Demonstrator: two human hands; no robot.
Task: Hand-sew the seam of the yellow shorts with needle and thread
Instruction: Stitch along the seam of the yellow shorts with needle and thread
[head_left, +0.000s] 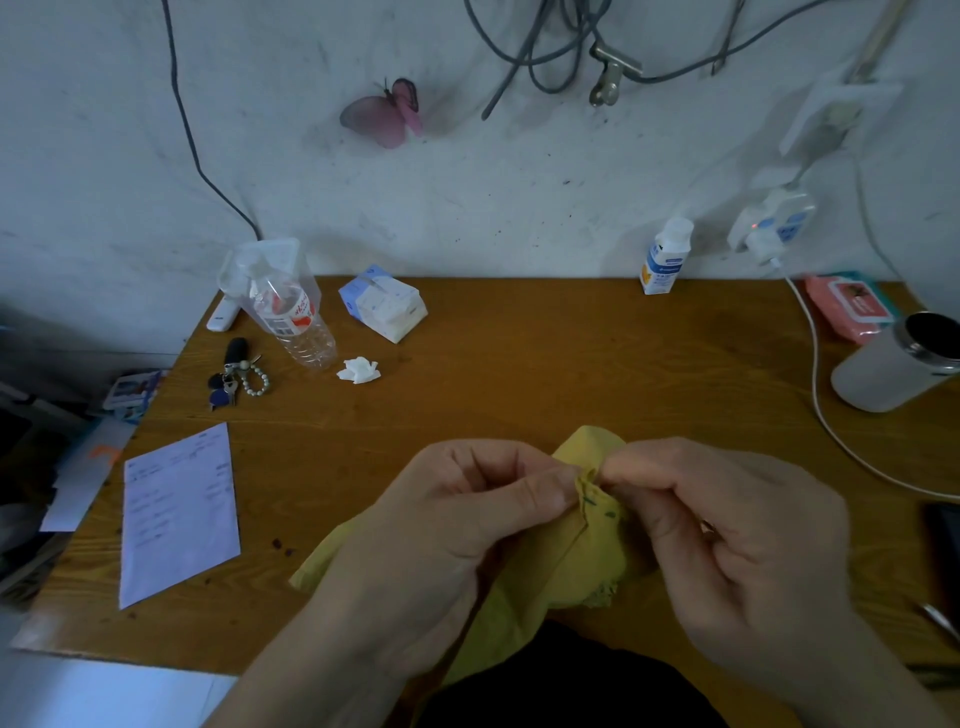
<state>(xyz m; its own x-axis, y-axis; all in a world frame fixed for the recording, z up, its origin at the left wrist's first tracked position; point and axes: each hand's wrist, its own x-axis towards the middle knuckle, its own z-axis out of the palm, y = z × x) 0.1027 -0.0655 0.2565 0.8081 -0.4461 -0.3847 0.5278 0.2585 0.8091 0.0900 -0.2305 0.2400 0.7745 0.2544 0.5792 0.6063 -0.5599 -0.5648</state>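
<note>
Now, yellow shorts (566, 561): bunched at the near edge of the wooden table (519, 353), held up between both hands.
Seam (589, 499): raised fold, dark stitches showing just beside it.
Left hand (447, 525): thumb and forefinger pinch the fold.
Right hand (727, 530): fingertips pinch the fabric at the seam's top; needle too small to tell.
Left of work: paper sheet (179, 512), keys (236, 371), plastic bottle (291, 317).
Right: white cable (821, 405).

Left hand (457, 525), right hand (737, 530): fingers curled, pinch grips almost touching.
</note>
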